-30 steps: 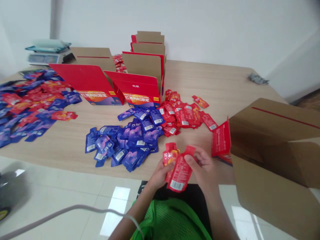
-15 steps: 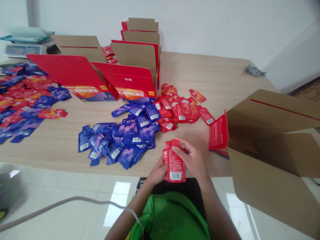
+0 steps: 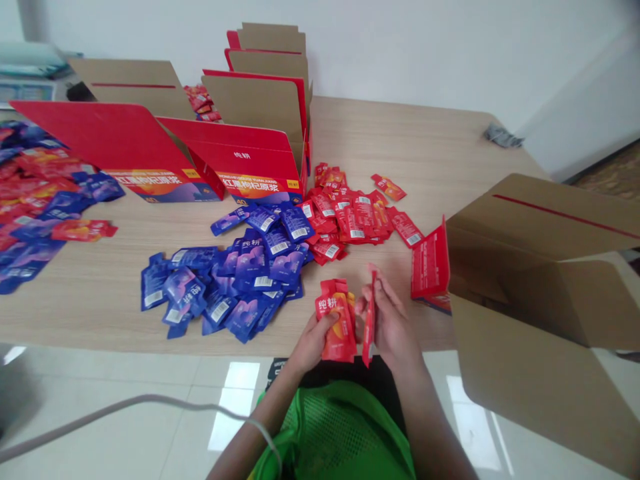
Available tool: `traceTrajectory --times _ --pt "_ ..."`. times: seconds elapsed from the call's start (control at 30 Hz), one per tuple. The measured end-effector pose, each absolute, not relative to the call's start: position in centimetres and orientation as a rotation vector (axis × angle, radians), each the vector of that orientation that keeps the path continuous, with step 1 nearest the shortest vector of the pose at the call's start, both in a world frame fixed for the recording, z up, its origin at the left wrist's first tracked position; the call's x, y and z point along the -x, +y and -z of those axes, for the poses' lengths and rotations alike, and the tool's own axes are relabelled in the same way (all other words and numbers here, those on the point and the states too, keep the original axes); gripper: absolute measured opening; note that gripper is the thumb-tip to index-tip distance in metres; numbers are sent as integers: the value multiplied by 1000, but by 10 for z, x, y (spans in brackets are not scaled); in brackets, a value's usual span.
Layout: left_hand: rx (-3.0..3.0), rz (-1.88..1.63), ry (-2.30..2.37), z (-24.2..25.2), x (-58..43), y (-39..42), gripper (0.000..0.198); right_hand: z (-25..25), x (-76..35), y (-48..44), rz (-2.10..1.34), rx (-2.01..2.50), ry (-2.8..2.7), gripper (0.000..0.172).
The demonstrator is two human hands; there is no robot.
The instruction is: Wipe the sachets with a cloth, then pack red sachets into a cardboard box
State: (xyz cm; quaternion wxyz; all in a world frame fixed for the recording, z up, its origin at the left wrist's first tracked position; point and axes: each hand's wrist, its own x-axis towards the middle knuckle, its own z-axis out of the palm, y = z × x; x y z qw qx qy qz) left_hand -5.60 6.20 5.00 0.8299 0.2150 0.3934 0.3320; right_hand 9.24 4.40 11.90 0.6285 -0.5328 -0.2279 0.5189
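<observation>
My left hand (image 3: 311,341) is closed on red pouches (image 3: 340,328), their printed orange front facing up and the thumb lying across it. Beside it, my right hand (image 3: 393,327) grips another red pouch (image 3: 369,323), turned edge-on so only its narrow side shows. A small gap separates the two hands' pouches. Both hands are over the table's front edge. Ahead of them lies a heap of red pouches (image 3: 357,217). A pile of blue pouches (image 3: 250,257) spreads to the left, touching the red heap.
An open carton (image 3: 520,293) stands at the right with its flaps spread. Several red cartons (image 3: 260,157) with raised flaps stand at the back left. More mixed pouches (image 3: 40,193) lie at the far left. A grey cable (image 3: 150,400) crosses in front of the table.
The pouches that were together in both hands are now apart. My right hand has moved slightly right with one turned on edge; the left-hand pouches now show their fronts. The view has shifted a little.
</observation>
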Motion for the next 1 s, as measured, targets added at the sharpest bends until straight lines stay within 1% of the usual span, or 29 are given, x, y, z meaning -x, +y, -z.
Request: traceTrajectory --times 0.07,0.1,0.2,0.23,0.27,0.4,0.53,0.67,0.77,0.9,1.0 --pt "-446 -706 828 -51 56 62 47 -127 -90 39 -1397 1039 -362 49" --pt "-443 -708 827 -52 56 62 47 -131 -89 37 -1485 959 -305 53" --pt "-436 -712 822 -50 57 62 49 -136 -89 33 -1600 857 -275 85" --pt "-433 -711 819 -50 58 62 50 -136 -90 32 -1607 845 -291 90" --pt "-431 -708 815 -49 58 62 50 -135 -91 32 -1606 838 -310 88" --pt "-424 -699 783 -48 59 62 46 -133 -95 32 -1606 837 -310 67" --pt "-417 -715 766 -50 58 62 41 -136 -95 31 -1577 902 -324 56" --pt "-428 -702 799 -51 58 60 39 -134 -96 30 -1450 1141 -529 58" --pt "-465 -700 831 -50 58 59 42 -127 -97 31 -1344 1325 -730 55" --pt "-538 -708 870 -50 59 59 38 -117 -95 33 -1254 1465 -945 51" --pt "-574 -709 882 -54 58 59 40 -109 -90 35 -1092 1530 -969 51"
